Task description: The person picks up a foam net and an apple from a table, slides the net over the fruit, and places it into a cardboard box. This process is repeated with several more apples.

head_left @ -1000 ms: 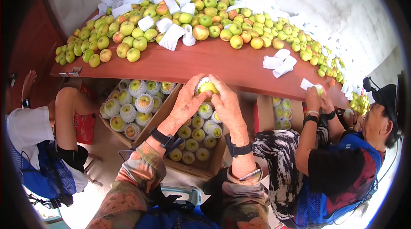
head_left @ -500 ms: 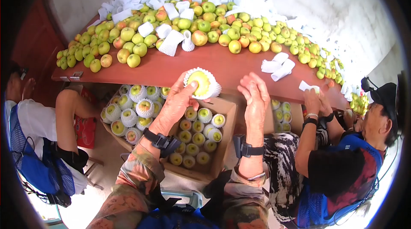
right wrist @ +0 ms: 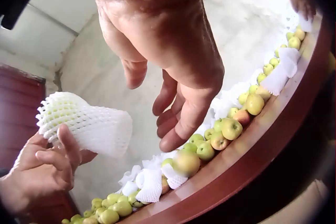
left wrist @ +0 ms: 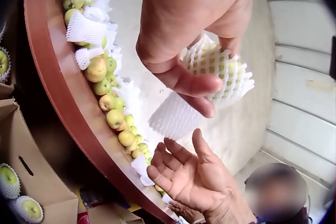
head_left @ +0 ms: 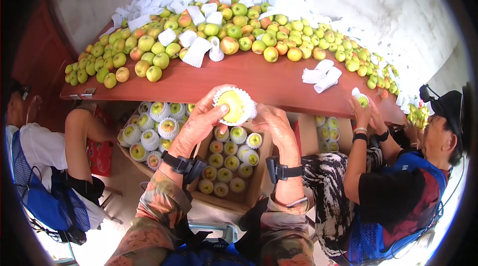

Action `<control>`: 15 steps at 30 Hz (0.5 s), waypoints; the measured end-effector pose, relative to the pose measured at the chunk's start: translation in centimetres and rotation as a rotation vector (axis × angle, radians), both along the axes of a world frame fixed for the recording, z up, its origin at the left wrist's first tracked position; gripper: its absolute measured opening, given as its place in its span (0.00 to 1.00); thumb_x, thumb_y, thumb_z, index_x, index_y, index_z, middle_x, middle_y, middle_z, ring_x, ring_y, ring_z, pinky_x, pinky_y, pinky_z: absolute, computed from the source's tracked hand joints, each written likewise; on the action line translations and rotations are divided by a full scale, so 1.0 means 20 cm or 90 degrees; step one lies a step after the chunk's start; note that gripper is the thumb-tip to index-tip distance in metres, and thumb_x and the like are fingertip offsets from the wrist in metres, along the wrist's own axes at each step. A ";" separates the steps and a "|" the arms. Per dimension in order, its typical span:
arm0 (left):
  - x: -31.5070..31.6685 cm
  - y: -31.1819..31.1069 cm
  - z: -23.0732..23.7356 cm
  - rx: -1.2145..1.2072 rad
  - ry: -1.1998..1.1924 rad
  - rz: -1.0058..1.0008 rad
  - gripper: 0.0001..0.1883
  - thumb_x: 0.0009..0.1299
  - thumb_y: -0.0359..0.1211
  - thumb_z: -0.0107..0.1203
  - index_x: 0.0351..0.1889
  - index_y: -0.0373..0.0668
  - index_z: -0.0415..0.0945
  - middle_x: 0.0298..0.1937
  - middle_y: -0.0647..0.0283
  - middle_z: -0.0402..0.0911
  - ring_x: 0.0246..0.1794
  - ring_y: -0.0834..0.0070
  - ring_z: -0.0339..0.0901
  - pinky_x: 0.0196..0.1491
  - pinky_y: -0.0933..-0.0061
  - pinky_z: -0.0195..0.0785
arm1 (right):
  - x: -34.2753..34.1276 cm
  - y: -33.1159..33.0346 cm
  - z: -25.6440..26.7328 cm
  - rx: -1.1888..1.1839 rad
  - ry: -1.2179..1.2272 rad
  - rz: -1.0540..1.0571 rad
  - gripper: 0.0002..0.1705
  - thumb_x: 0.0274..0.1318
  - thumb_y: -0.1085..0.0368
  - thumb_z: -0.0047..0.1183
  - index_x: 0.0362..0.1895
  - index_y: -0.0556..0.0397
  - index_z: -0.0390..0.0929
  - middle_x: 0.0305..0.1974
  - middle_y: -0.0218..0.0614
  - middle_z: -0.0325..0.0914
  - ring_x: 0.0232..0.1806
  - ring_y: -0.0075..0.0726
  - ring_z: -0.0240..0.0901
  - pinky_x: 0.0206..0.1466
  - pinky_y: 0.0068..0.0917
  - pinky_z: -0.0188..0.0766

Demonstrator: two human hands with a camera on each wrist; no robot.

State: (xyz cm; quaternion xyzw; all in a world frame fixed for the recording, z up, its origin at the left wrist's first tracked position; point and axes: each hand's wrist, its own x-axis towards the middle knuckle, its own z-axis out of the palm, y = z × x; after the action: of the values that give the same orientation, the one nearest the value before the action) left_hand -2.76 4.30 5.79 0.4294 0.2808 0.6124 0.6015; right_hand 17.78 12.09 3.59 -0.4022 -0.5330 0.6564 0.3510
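Observation:
A yellow-green apple (head_left: 231, 106) sits in a white foam net (right wrist: 107, 129) over the table's front edge. My left hand (head_left: 199, 120) grips it, thumb on the apple's bare face and fingers round the netted side. The net's loose tail sticks out past the apple toward my right hand (head_left: 275, 122). That hand hovers just right of the tail with fingers loosely bent, holding nothing; in the right wrist view a gap shows between its fingertips and the net. Below both hands, a cardboard box (head_left: 255, 192) holds netted apples (head_left: 231, 147) in rows.
Bare apples (head_left: 162, 60) and white foam nets (head_left: 196, 52) are heaped along the back of the red-brown table (head_left: 239, 74). Another box of netted apples (head_left: 149, 139) stands at left. A person (head_left: 398, 186) at right holds an apple; another person (head_left: 45, 151) sits at left.
Both hands were together round the apple; then the right hand let go and swung right. It has since come back toward the net's tail, while the left hand kept the apple.

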 end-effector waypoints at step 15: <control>0.01 0.02 -0.02 -0.022 0.149 0.025 0.23 0.70 0.39 0.57 0.62 0.46 0.68 0.46 0.70 0.78 0.38 0.86 0.76 0.24 0.87 0.67 | -0.09 -0.03 -0.05 0.000 0.311 0.048 0.17 0.63 0.58 0.55 0.50 0.56 0.71 0.47 0.35 0.75 0.50 0.30 0.73 0.56 0.32 0.71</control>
State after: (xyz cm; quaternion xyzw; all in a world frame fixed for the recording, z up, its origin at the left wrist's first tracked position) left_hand -2.61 4.71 5.37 0.4820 0.3676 0.5648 0.5600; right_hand 15.99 11.56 2.53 -0.2116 -0.4469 0.7468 0.4447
